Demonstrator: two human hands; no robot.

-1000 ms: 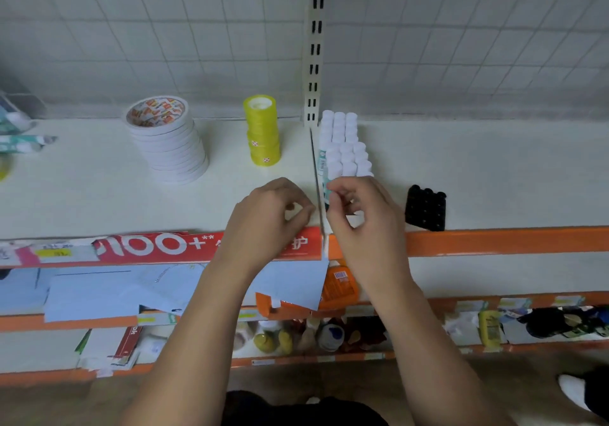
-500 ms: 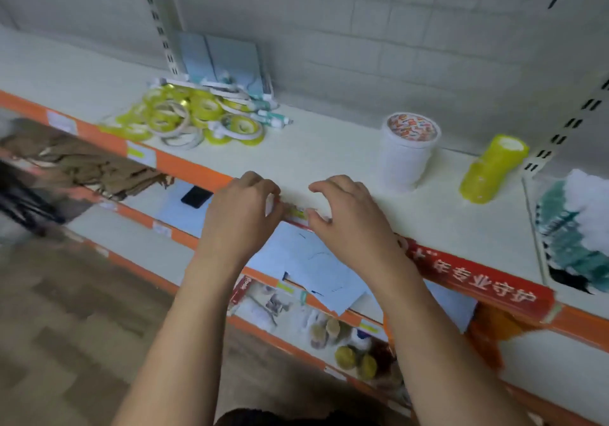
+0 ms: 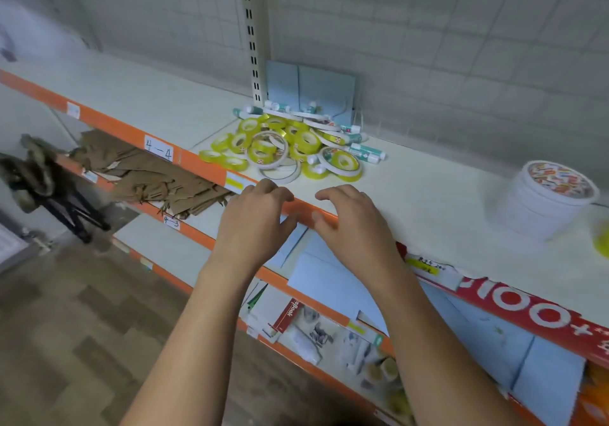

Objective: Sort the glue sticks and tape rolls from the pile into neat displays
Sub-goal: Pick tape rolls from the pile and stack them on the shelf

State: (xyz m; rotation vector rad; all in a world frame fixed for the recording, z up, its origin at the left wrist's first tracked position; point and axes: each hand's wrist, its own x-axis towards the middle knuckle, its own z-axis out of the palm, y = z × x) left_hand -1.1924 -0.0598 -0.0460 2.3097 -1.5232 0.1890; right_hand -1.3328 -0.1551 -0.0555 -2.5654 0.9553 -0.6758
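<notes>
Left hand [image 3: 255, 214] and right hand [image 3: 349, 219] hover at the orange shelf edge [image 3: 304, 209], fingers loosely curled, holding nothing. Bare white shelf [image 3: 428, 201] lies just beyond. Farther back, the pile [image 3: 290, 143]: yellow and white tape rolls jumbled with glue sticks.

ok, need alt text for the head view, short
Two empty hands, left hand and right hand, hover at the orange front edge of a white shelf, just short of a mixed pile of yellow tape rolls and glue sticks. A neat stack of white tape rolls stands to the right.
</notes>
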